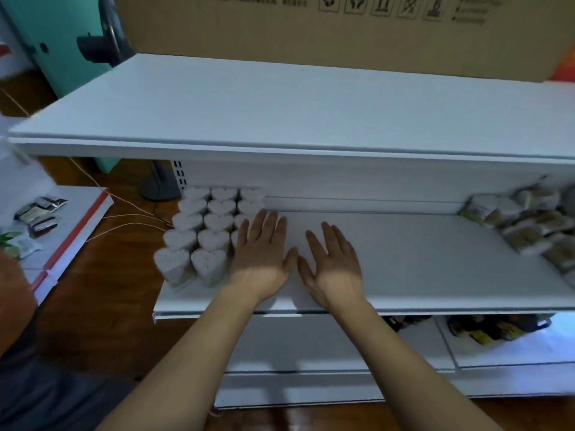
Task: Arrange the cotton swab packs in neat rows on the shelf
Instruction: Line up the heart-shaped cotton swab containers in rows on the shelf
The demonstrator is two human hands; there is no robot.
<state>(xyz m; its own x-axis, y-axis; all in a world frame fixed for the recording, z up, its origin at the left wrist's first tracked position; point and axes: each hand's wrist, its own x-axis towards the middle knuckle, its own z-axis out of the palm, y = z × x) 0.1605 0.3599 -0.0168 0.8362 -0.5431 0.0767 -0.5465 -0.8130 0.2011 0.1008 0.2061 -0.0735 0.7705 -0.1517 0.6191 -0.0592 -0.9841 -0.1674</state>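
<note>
Flat hands (263, 247) on bare shelf (435, 259)

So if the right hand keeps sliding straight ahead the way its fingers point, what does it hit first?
Probably nothing before the shelf's white back panel: the right hand points over bare shelf board, though depth is hard to judge.

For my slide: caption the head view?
Both open hands over shelf beside heart-shaped cotton swab packs.

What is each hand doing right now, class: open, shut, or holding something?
Left hand: open, fingers straight, flat against the heart-shaped cotton swab packs on the shelf.
Right hand: open, fingers straight, holding nothing.
</note>
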